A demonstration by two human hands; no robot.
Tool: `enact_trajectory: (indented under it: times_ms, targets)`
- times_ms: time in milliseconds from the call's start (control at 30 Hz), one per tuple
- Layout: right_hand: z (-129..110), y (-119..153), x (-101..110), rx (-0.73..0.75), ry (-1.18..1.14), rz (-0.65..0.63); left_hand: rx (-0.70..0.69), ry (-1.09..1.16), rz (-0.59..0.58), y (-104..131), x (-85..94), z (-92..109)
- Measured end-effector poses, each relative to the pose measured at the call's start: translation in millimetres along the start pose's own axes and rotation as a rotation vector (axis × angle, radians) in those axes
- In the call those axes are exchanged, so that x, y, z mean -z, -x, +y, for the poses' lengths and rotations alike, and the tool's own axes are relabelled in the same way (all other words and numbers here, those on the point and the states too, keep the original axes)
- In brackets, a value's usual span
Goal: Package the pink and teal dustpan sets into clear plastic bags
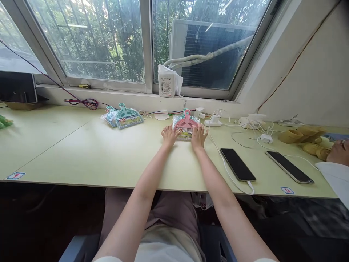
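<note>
A stack of packaged pink brush-and-dustpan sets [185, 125] lies on the pale green table [81, 153] near the window sill. My left hand [169, 135] rests on the stack's left edge with fingers spread. On the right edge lies my right hand [199, 136], fingers also spread and touching the package. Both arms reach straight forward from my lap. A second pile of teal packaged sets [124, 116] sits further left, apart from both hands.
Two black phones [237, 164] [289, 167] lie to the right, with white charging cables and a power strip [213, 123]. Yellowish bowls [294, 135] and another person's head [338, 151] are at the far right. A white packet [167, 83] stands on the sill.
</note>
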State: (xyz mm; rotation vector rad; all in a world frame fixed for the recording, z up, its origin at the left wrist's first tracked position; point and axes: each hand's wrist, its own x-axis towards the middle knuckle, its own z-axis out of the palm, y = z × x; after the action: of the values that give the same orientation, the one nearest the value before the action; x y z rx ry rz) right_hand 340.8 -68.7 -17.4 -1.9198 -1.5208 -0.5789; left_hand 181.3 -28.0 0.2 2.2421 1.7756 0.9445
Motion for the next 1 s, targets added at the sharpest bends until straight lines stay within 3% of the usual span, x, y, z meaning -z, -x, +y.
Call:
enact_trajectory:
  times_ms: [100,267,400,700,833,1000]
  targets:
    - [4.5,-1.3,-2.0,-0.064,-0.019,-0.047,0.004,0.065,-0.081,-3.8,-2.0,-4.1]
    - [16.1,-6.3,-1.1,-0.244,-0.090,-0.013,0.210,0.288,-0.137,-14.8,-8.8,-11.4]
    - [27.4,-8.3,-5.5,-0.502,-0.162,0.049,0.196,0.277,-0.155,-18.6,-12.4,-13.8]
    - [35.7,-11.2,-8.7,-0.665,-0.240,-0.043,0.216,0.265,-0.145,-15.5,-9.0,-11.3]
    - [36.0,-13.9,-7.9,-0.647,-0.267,-0.071,0.212,0.263,-0.137,-15.2,-9.1,-11.5]
    - [38.6,-17.1,-13.5,-0.508,-0.297,-0.054,0.219,0.214,-0.151,-16.0,-11.0,-11.2]
